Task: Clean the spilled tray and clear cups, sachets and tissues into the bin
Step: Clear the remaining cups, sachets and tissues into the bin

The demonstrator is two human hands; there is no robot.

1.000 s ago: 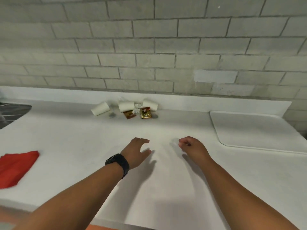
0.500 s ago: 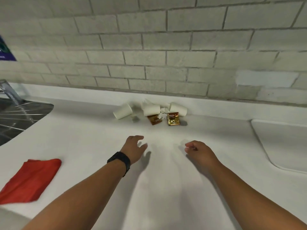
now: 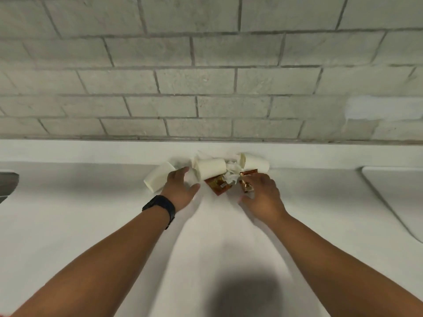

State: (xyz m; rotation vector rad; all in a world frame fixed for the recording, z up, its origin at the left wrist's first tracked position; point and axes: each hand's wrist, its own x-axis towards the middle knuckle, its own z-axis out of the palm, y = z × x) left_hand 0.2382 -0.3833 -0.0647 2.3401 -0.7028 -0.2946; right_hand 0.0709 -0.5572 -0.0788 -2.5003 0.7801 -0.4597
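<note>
Three white paper cups lie on their sides against the counter's back edge: a left cup (image 3: 156,179), a middle cup (image 3: 211,167) and a right cup (image 3: 254,162). Crumpled white tissue (image 3: 231,173) sits between them. A brown sachet (image 3: 217,186) lies in front of the middle cup, and a gold sachet (image 3: 246,186) is partly under my fingers. My left hand (image 3: 180,191) reaches between the left and middle cups, fingers apart, touching them. My right hand (image 3: 262,199) lies over the gold sachet, thumb spread away from the fingers.
A white tray (image 3: 393,186) lies on the white counter (image 3: 91,225) at the right. The corner of a metal sink (image 3: 6,181) shows at the far left. A grey brick wall rises just behind the pile.
Both hands have moved forward from mid-counter to the pile of cups and sachets. The view has come closer; the red cloth has left the frame.
</note>
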